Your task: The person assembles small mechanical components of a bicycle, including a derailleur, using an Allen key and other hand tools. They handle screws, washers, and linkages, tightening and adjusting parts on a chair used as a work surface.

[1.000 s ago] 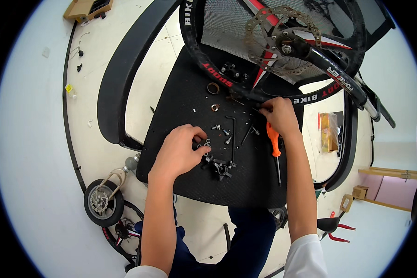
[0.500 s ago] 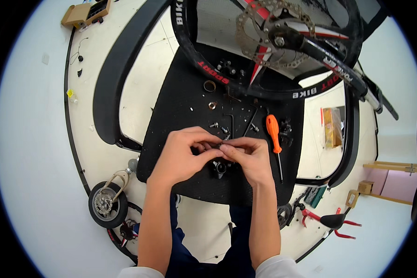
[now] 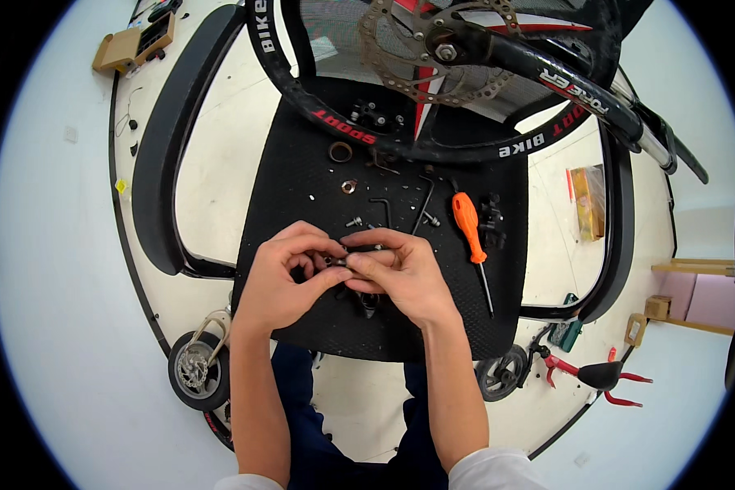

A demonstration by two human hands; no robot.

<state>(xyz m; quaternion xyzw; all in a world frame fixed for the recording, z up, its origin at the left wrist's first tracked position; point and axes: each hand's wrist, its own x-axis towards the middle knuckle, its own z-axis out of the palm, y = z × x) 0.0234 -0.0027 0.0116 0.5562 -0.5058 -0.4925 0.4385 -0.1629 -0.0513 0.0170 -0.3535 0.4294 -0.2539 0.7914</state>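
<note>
Small dark part (image 3: 340, 262), overall place: raised between both hands above the black chair seat (image 3: 457, 322), its outline mostly hidden.
Wheel (image 3: 331, 124): rim across the seat's far side, apart from the hands.
Hands: a second ago the right hand (image 3: 404, 279) was by the screwdriver (image 3: 465, 219) and the left hand (image 3: 279, 283) by small nuts; now they meet, so I judge the work has turned from picking up to two-handed handling.
Screwdriver's place: untouched on the seat, right of the right hand.
Fingers: curled, thumbs and forefingers nearly closed, pinching the part.
Fingertip gap: the part sits between left and right tips, seemingly touching both; one piece or two, I cannot tell.
</note>
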